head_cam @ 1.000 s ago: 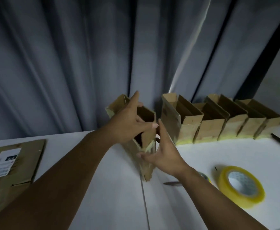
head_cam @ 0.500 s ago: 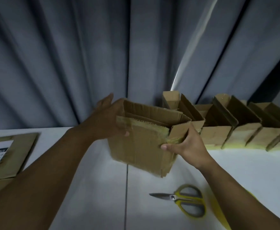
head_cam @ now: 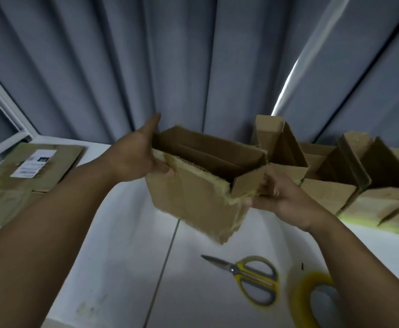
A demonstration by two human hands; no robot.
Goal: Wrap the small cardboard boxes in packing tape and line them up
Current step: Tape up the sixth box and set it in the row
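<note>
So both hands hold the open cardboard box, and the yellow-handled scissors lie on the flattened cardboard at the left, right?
Not quite. The head view shows the yellow-handled scissors on the white table beside the tape roll, not on the flattened cardboard. Left hand and right hand do hold the open cardboard box.

Grey pleated curtains [head_cam: 122, 67] hang behind a white table [head_cam: 122, 268], daylight showing through a gap [head_cam: 286, 86].
</note>
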